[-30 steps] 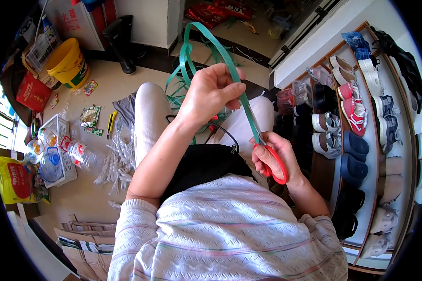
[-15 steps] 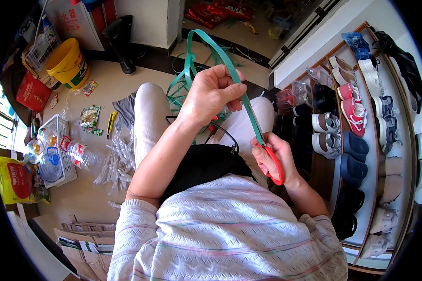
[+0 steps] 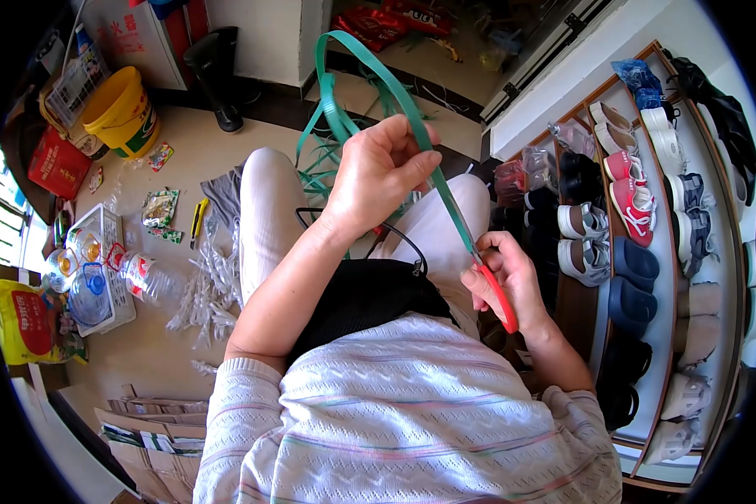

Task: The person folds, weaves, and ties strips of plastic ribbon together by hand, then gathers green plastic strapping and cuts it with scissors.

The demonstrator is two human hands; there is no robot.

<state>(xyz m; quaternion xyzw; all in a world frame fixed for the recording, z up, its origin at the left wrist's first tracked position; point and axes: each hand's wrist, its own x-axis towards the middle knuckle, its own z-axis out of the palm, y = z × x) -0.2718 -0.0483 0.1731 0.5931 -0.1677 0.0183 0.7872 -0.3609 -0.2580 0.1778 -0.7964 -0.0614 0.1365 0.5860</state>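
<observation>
Fingers pinched together on a green strap (image 3: 406, 105), the left hand (image 3: 370, 176) holds it in the air above a seated person's lap, the strap arching overhead in a tall loop and running straight down toward the right hand (image 3: 514, 273). There, fingers clamp the handle of a pair of red-handled scissors (image 3: 501, 298), the blades pointing up along the strap; whether they bite into it cannot be told from here. The step in hand appears to be a cut, and the next move would call for a taut strap, level blades and left fingertips clear of the points.

Beyond the wrists, a tangle of green strapping (image 3: 336, 124) hangs between the knees. On the floor (image 3: 197, 147) by the person's left leg lie a heap of clear plastic strips (image 3: 206, 290) and a yellow cutter (image 3: 198, 223). Toward the floor's left edge, a white basket (image 3: 127, 309) holds big clear bottles, another bottle (image 3: 151, 280) leaning out past its side. Near the far left corner stands a yellow bucket (image 3: 119, 113), its contents hidden from this angle. Along the right edge, a shoe rack (image 3: 581, 315) carries rows of footwear, red sneakers (image 3: 631, 202) and navy clogs (image 3: 634, 286) among them.
</observation>
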